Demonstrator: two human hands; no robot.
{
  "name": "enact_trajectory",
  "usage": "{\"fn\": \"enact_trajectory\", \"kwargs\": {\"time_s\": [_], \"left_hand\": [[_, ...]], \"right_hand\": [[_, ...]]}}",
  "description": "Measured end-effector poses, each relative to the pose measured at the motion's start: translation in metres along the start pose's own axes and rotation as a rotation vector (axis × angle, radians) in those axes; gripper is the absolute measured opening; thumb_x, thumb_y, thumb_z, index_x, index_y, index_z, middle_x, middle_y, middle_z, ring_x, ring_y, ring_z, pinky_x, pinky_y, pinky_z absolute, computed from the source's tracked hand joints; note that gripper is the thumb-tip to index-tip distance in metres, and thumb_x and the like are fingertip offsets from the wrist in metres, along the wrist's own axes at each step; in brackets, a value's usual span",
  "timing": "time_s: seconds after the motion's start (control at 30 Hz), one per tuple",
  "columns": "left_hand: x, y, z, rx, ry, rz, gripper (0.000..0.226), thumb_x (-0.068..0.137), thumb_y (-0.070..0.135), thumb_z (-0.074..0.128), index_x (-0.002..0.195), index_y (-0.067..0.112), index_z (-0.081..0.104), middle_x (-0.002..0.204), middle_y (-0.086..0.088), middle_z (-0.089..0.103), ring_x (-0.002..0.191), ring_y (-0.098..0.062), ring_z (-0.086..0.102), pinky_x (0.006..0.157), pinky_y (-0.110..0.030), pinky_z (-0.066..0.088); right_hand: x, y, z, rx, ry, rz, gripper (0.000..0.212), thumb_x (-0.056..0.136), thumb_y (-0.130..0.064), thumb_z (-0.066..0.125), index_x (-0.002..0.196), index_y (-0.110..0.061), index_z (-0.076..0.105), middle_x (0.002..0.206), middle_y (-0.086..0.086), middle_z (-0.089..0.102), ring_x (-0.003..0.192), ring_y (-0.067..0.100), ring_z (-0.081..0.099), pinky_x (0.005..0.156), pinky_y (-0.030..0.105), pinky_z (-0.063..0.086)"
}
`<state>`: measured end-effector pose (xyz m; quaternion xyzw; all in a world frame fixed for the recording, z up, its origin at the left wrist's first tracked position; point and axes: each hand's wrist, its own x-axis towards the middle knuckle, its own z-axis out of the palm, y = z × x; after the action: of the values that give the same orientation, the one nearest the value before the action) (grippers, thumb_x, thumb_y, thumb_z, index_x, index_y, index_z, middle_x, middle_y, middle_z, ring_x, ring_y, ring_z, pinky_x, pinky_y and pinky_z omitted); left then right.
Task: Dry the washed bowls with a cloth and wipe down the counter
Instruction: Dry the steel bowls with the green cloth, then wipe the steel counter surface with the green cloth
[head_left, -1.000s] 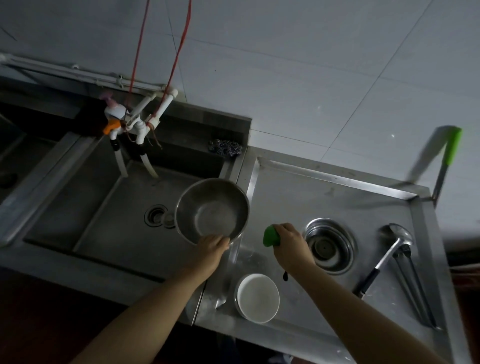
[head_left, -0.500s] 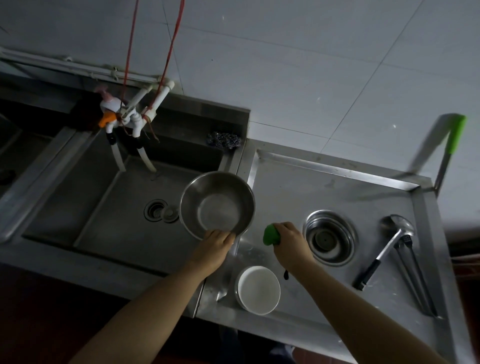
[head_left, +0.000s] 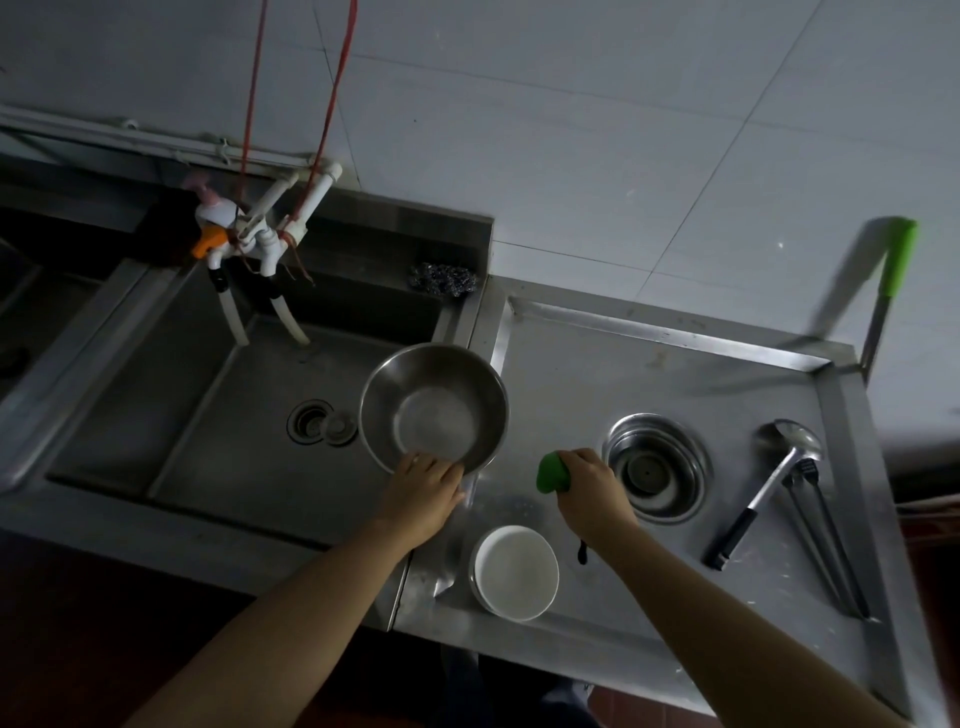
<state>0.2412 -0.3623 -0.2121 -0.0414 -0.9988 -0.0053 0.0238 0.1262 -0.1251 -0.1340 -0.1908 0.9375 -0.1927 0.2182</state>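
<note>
Nearest, on the near edge of the steel counter (head_left: 675, 374), a stack of white bowls (head_left: 514, 571), upright, between the two forearms. Just right of the stack, a small dark object (head_left: 582, 552) lying under the right wrist, too small to identify. Farther in, right hand (head_left: 589, 488) clenched around a bunched green cloth (head_left: 551, 472), held above the counter just left of a round steel drain recess (head_left: 657, 470). Left hand (head_left: 423, 488) gripping the near rim of a steel bowl (head_left: 434, 408), fingers curled over the edge, bowl held open side up above the right edge of the sink (head_left: 208, 405). To the right on the counter, a ladle (head_left: 769, 478) and tongs (head_left: 821, 540) side by side. In the sink floor, a drain (head_left: 322, 428). Farther still, a steel scourer (head_left: 441, 280) on the far right corner of the sink, taps (head_left: 249, 234) with hoses at the far left. At the far right, a green-handled tool (head_left: 891, 280) leaning against the tiled wall (head_left: 571, 130).
</note>
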Motion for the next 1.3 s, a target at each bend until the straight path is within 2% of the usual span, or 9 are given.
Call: {"fn": "enact_trajectory", "kwargs": {"time_s": [0.2,0.4,0.53,0.6,0.7,0.77,0.9,1.07,1.3], "left_hand": [[0.001,0.004,-0.003,-0.003,-0.015,-0.058,0.037,0.080,0.038,0.075,0.110,0.017,0.068,0.098,-0.004,0.070,0.088,-0.030,0.064,0.085,-0.042,0.051],[0.006,0.019,-0.022,-0.042,0.198,-0.012,0.043,0.092,0.039,0.051,0.125,0.014,0.063,0.118,-0.008,0.064,0.111,-0.031,0.059,0.095,-0.045,0.049],[0.032,0.045,-0.051,-0.309,0.285,0.154,0.030,0.097,0.030,0.054,0.115,0.011,0.067,0.115,-0.007,0.065,0.111,-0.027,0.056,0.098,-0.039,0.046],[0.048,0.067,-0.072,-0.524,0.137,0.126,0.032,0.100,0.035,0.054,0.116,0.011,0.068,0.114,-0.007,0.066,0.108,-0.024,0.058,0.096,-0.037,0.047],[0.068,0.110,-0.094,-0.901,-0.240,-0.132,0.051,0.097,0.050,0.057,0.136,0.018,0.058,0.131,0.003,0.062,0.120,-0.012,0.056,0.103,-0.031,0.046],[0.083,0.136,-0.101,-1.025,-0.316,-0.236,0.046,0.094,0.046,0.064,0.132,0.019,0.060,0.125,0.003,0.066,0.114,-0.013,0.063,0.096,-0.029,0.051],[0.106,0.177,-0.103,-0.953,-0.315,-0.252,0.024,0.094,0.025,0.065,0.117,0.018,0.067,0.116,-0.004,0.071,0.104,-0.020,0.066,0.093,-0.034,0.053],[0.126,0.224,-0.095,-0.877,-0.404,-0.153,0.020,0.093,0.018,0.064,0.113,0.019,0.064,0.112,-0.004,0.069,0.102,-0.020,0.064,0.091,-0.032,0.051],[0.128,0.290,-0.080,-0.614,-0.529,0.041,0.022,0.094,0.030,0.064,0.110,0.016,0.059,0.111,-0.007,0.066,0.100,-0.022,0.063,0.084,-0.036,0.050]], "right_hand": [[-0.004,0.005,0.000,-0.004,-0.003,0.002,0.040,0.093,-0.008,0.059,0.132,-0.017,0.059,0.130,0.007,0.057,0.111,0.026,0.060,0.097,0.038,0.050],[-0.015,0.008,-0.008,0.019,0.027,0.000,0.044,0.090,-0.005,0.059,0.133,-0.015,0.059,0.130,0.009,0.057,0.111,0.031,0.060,0.094,0.040,0.050],[-0.027,0.018,-0.020,0.063,0.068,0.004,0.047,0.089,-0.004,0.061,0.135,-0.014,0.057,0.130,0.010,0.057,0.113,0.032,0.059,0.097,0.041,0.049],[-0.034,0.024,-0.026,0.094,0.121,0.015,0.049,0.087,-0.004,0.062,0.136,-0.012,0.057,0.129,0.012,0.057,0.114,0.033,0.059,0.097,0.040,0.047],[-0.045,0.036,-0.033,0.127,0.184,0.008,0.052,0.090,-0.009,0.065,0.140,-0.010,0.053,0.133,0.013,0.055,0.118,0.031,0.057,0.100,0.041,0.047],[-0.053,0.045,-0.035,0.145,0.200,-0.005,0.056,0.092,-0.012,0.065,0.145,-0.012,0.048,0.138,0.011,0.050,0.123,0.028,0.055,0.104,0.041,0.046],[-0.067,0.076,-0.037,0.169,0.138,-0.033,0.071,0.090,-0.017,0.069,0.153,-0.022,0.035,0.145,0.007,0.039,0.130,0.028,0.048,0.109,0.040,0.043],[-0.084,0.144,-0.055,0.132,-0.084,-0.052,0.096,0.080,-0.044,0.075,0.155,-0.034,0.017,0.159,0.001,0.012,0.143,0.029,0.030,0.116,0.044,0.035],[-0.105,0.240,-0.084,-0.147,-0.117,-0.150,0.041,0.088,-0.040,0.066,0.127,-0.030,0.058,0.143,0.001,0.040,0.130,0.027,0.043,0.106,0.041,0.040]]}}
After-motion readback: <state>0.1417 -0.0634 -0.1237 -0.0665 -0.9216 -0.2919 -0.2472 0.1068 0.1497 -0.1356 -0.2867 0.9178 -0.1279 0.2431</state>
